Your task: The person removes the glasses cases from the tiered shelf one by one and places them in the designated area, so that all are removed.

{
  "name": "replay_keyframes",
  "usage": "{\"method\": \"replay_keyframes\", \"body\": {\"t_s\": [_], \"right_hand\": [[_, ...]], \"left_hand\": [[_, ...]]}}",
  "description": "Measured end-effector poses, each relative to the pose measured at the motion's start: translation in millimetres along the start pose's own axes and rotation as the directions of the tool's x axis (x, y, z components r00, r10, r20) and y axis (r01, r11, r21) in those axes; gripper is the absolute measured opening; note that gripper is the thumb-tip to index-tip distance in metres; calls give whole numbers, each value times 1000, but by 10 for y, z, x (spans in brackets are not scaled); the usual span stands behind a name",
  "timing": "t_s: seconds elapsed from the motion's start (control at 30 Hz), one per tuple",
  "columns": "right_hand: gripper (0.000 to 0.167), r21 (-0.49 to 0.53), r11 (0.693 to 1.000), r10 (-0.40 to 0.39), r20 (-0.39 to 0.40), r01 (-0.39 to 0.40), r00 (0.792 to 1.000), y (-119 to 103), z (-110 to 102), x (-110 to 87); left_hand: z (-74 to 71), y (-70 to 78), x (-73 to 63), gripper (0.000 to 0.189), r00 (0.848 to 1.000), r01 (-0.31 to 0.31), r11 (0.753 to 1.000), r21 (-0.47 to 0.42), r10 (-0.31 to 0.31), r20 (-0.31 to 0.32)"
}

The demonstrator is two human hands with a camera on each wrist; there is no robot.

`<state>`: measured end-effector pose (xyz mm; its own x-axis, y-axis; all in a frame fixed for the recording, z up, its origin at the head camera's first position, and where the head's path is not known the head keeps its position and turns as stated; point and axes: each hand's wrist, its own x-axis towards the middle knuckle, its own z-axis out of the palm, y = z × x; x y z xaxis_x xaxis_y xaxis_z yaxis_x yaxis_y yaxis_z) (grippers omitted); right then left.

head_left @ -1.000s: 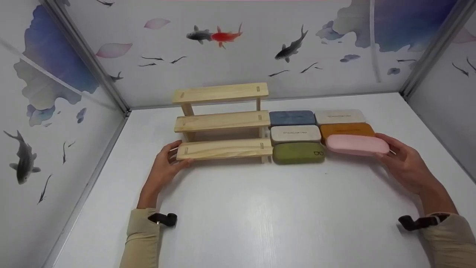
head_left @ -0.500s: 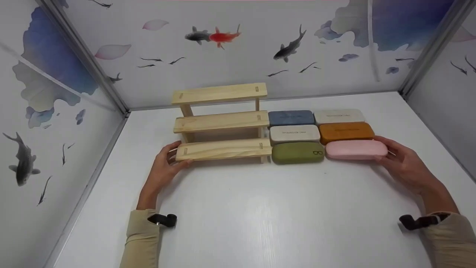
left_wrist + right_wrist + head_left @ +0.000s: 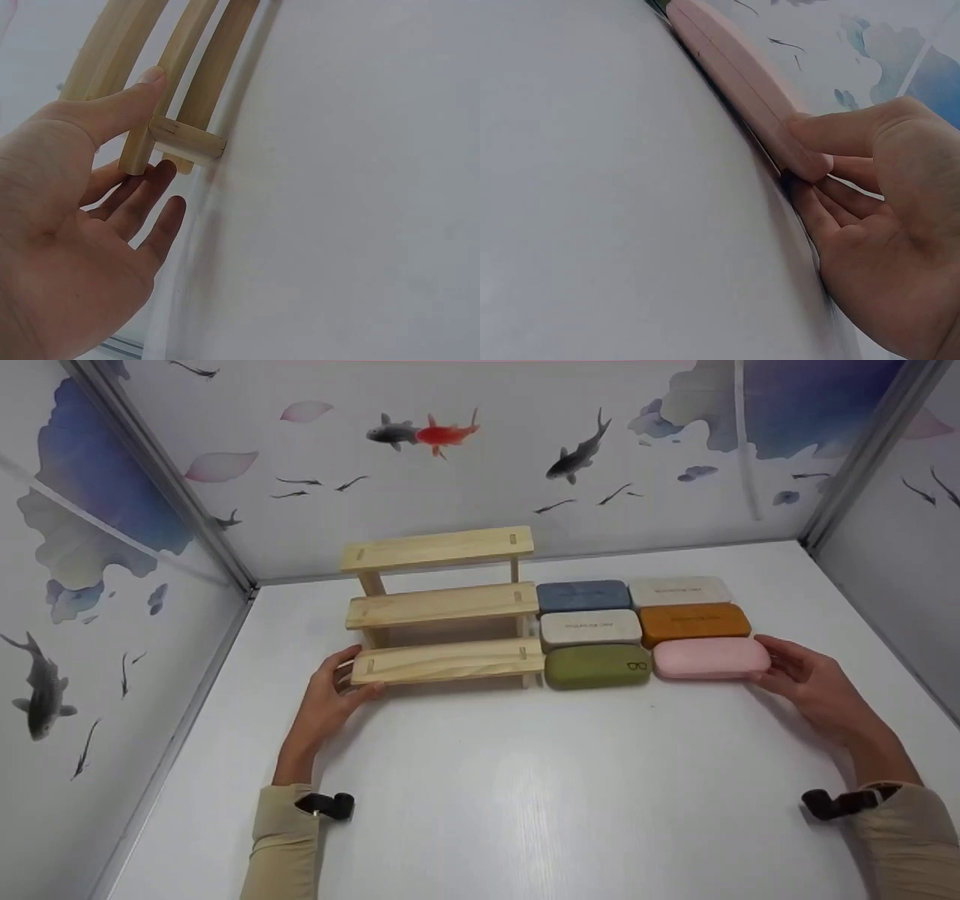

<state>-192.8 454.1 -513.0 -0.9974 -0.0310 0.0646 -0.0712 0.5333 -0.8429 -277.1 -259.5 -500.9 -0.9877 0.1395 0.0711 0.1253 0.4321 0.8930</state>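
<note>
My left hand grips the left end of a three-tier wooden stand, thumb at the front edge of its lowest board and fingers behind. In the left wrist view the thumb touches the board, and the little finger stands apart from the wood. My right hand holds the right end of a pink glasses case, which lies on the table. Thumb and fingers are on opposite sides of the case in the right wrist view. A green glasses case sits to its left, beside the stand.
Behind the pink case lie an orange case and a pale case. Another pale case and a blue case lie behind the green one. Printed walls enclose the white table at back and sides.
My right hand has lowered the pink case toward me, from overlapping the orange case's front to lying level in the front row beside the green case. The left hand keeps its grip on the stand.
</note>
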Motion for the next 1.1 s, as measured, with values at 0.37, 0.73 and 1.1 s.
{"method": "replay_keyframes", "body": {"t_s": [0.37,0.73,1.1], "right_hand": [[82,15,1000,14,32,-14,999,-47,111,140],[89,-103,993,62,29,-59,998,-110,121,171],[92,-105,987,116,-85,-124,990,-247,95,180]], "left_hand": [[-84,70,-50,90,995,-23,996,90,31,-90],[69,444,-48,70,968,-121,984,134,147,-204],[209,820,109,68,946,-163,934,317,240,-220]]}}
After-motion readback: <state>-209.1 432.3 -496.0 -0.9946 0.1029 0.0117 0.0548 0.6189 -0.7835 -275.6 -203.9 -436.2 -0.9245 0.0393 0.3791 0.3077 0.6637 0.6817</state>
